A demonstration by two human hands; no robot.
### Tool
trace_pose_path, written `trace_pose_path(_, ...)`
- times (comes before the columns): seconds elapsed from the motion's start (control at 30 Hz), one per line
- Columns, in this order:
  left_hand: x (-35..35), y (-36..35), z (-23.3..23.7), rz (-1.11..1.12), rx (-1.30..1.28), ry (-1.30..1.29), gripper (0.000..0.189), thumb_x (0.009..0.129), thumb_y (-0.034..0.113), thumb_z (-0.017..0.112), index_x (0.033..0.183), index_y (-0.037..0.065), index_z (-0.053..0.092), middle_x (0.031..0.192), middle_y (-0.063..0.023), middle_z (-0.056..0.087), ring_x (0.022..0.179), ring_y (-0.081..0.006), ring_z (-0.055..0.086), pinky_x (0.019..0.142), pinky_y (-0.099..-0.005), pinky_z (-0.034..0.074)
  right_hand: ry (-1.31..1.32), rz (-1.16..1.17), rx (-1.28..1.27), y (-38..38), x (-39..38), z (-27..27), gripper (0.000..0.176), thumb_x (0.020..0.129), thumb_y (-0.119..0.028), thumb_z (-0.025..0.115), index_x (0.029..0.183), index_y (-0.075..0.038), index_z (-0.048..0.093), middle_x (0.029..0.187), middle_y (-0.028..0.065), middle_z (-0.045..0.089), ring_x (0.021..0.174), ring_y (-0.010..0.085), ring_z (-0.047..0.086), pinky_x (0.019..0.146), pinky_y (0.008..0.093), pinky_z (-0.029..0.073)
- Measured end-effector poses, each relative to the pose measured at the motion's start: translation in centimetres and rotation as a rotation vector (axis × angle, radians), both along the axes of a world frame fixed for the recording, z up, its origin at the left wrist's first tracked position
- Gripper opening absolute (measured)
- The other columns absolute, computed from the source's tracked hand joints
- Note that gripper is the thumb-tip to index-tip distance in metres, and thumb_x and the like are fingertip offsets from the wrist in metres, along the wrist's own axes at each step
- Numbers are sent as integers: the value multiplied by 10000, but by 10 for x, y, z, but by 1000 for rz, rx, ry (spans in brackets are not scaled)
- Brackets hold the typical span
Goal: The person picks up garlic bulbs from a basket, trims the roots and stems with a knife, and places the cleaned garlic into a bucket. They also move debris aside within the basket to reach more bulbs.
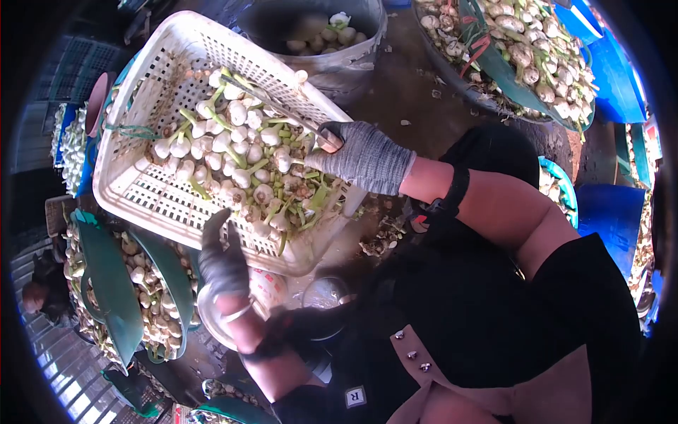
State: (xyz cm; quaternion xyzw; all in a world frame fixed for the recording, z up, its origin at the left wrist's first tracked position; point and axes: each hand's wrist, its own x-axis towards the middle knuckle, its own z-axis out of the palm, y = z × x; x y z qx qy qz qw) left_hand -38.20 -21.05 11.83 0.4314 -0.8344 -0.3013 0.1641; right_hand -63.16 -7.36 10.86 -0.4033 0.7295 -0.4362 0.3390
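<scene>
A white plastic basket (pixel 141 185) with slotted walls holds a heap of garlic bulbs (pixel 236 141) with green stems and trimmings. My right hand (pixel 364 157), in a grey glove, is closed round the handle of a long knife (pixel 282 109). The blade points to the upper left over the garlic. My left hand (pixel 224 258), also gloved, is at the basket's near edge, its fingers apart and nothing visible between them.
Behind the basket stands a grey bucket (pixel 339 67) with peeled bulbs inside. Garlic fills a large tub (pixel 519 60) at the upper right and a green tub (pixel 113 290) at the left. A white bowl (pixel 212 311) sits below my left hand.
</scene>
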Motion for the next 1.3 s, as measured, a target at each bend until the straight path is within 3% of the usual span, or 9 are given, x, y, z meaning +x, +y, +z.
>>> trace_pose_path(0.2,-119,-31,-154,-363,-376,-485,231,846,214,567,1037,173,689,1236,-122,571,1236,-279,462,1064,-456,300,-86,11,27,1,-8,-15,423,811,-277,716,670,-92,362,605,25,402,597,173,398,643,323,429)
trace_pose_path(0.37,-140,-43,-172,-425,-428,-829,311,882,280,505,1151,220,648,1379,-109,464,1382,-265,282,1128,-501,160,-138,3,-115,5,-13,-36,384,807,-311,716,710,-84,423,649,65,508,624,210,488,645,349,449)
trace_pose_path(0.6,-27,-97,-331,-466,-65,-164,399,941,225,430,1327,160,507,1355,-139,477,1266,-309,411,1113,-461,229,182,246,4,10,-1,-40,272,782,-297,681,946,-92,608,738,156,622,701,355,612,669,414,495)
trace_pose_path(0.63,-25,-75,-255,-632,-416,-456,389,949,200,410,1322,153,509,1344,-139,485,1249,-308,422,1109,-452,237,349,338,171,9,1,-33,260,777,-298,669,938,-102,610,738,159,627,696,362,614,666,423,497)
trace_pose_path(0.73,-16,-26,-173,-586,-273,-395,363,930,196,445,1270,107,534,1352,-137,481,1245,-330,424,1088,-485,250,444,474,219,8,9,-21,267,776,-325,646,932,-111,610,774,165,644,716,348,631,679,430,501)
trace_pose_path(0.87,-1,2,-126,-656,-651,-326,295,926,167,500,1192,70,582,1220,-130,583,1108,-274,537,996,-429,373,384,567,373,14,-4,-41,312,790,-378,634,891,-86,593,771,158,646,716,332,640,678,424,504)
trace_pose_path(0.93,-15,29,-75,53,775,294,223,928,129,543,1117,31,609,1025,-96,654,927,-169,588,852,-307,457,524,451,404,17,-17,-112,399,768,-438,676,863,-65,573,742,149,631,693,331,631,670,414,501)
trace_pose_path(1.1,-16,50,-73,-70,585,272,171,909,122,601,1015,-12,602,823,-57,637,705,-111,547,648,-262,454,101,257,221,11,31,-16,426,751,-434,743,818,-64,545,709,87,581,645,228,578,647,368,479)
trace_pose_path(1.3,-12,59,-26,-104,534,448,265,930,230,579,1072,8,607,902,-72,616,798,-138,576,735,-278,478,-214,141,68,-11,64,-18,315,811,-402,710,814,-116,579,657,-15,531,546,99,502,523,279,425)
